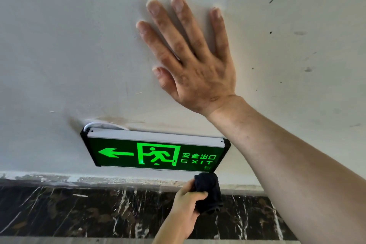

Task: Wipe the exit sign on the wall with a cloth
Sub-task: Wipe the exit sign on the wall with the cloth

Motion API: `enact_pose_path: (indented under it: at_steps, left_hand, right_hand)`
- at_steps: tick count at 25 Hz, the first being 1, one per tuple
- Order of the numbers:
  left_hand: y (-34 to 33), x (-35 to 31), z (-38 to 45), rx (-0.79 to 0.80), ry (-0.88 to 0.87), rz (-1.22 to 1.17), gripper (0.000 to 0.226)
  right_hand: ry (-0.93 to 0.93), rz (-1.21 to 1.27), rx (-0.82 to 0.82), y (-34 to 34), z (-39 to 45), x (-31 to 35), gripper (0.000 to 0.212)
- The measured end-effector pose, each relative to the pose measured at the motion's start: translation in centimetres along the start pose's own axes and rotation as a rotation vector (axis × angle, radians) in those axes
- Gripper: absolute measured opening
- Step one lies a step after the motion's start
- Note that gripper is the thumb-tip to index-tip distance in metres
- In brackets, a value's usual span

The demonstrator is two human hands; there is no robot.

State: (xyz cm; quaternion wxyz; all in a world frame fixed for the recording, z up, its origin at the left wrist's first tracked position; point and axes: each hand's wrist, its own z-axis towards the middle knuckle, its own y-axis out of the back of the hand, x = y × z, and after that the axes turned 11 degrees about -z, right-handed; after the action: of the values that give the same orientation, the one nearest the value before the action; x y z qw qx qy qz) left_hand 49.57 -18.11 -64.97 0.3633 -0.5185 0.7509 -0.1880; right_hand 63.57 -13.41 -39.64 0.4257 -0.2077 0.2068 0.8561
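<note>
Exit sign [155, 150], a black-framed rectangular box with a glowing green arrow, running figure and "EXIT" lettering, is mounted low on the pale plaster wall [59, 45], above a dark veined marble skirting [79, 210]. Just under its right corner, a dark bunched cloth [209, 192] is pinched by the left hand [185, 206]. Further right, the right hand [190, 59] is pressed flat on the wall, fingers spread.

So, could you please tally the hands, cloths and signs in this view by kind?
Hands: 2, right hand flat on the wall, left hand holding the cloth
Cloth: 1
Exit sign: 1
Total: 4
</note>
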Motion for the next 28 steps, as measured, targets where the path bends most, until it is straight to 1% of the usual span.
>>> enact_pose_path:
  at_steps: [3, 8, 11, 14, 16, 18, 20, 22, 23, 25, 28]
  left_hand:
    - [0.2, -0.6, -2.3, 0.068, 0.021, -0.073, 0.039]
    - [0.3, -3.1, -7.9, 0.153, -0.013, -0.139, 0.036]
    - [0.4, -4.8, -11.2, 0.155, -0.079, -0.124, 0.045]
    - [0.9, -6.7, -14.4, 0.172, -0.145, -0.153, 0.049]
    - [1.3, -7.8, -16.2, 0.232, -0.183, -0.181, 0.052]
    - [1.6, -8.9, -17.5, 0.268, -0.222, -0.194, 0.054]
    - [1.4, -9.8, -18.6, 0.293, -0.254, -0.196, 0.050]
    - [1.0, -10.3, -19.3, 0.286, -0.293, -0.166, 0.052]
    - [0.7, -10.3, -19.5, 0.270, -0.308, -0.145, 0.058]
    - [0.0, -10.3, -19.6, 0.223, -0.335, -0.079, 0.072]
    - [-1.1, -10.2, -19.7, 0.197, -0.370, 0.068, 0.078]
  right_hand:
    - [-0.004, 0.011, 0.014, 0.4, 0.1, 0.2, 0.057]
    - [-0.003, 0.005, 0.069, 1.5, 0.4, 0.1, 0.058]
    - [0.006, 0.050, 0.171, 2.7, 0.5, -0.2, 0.059]
    - [0.023, 0.157, 0.330, 4.8, 1.4, -0.6, 0.063]
    - [-0.041, 0.237, 0.377, 7.1, 1.5, -0.5, 0.060]
    - [-0.172, 0.316, 0.379, 10.4, 0.2, 0.1, 0.056]
    - [-0.317, 0.441, 0.391, 14.3, -2.4, 1.0, 0.051]
    - [-0.432, 0.592, 0.440, 18.0, -5.3, 2.0, 0.048]
    - [-0.477, 0.658, 0.467, 19.6, -6.4, 2.6, 0.047]
    - [-0.528, 0.760, 0.520, 21.8, -7.8, 3.5, 0.049]
    - [-0.538, 0.842, 0.585, 23.1, -8.3, 4.1, 0.063]
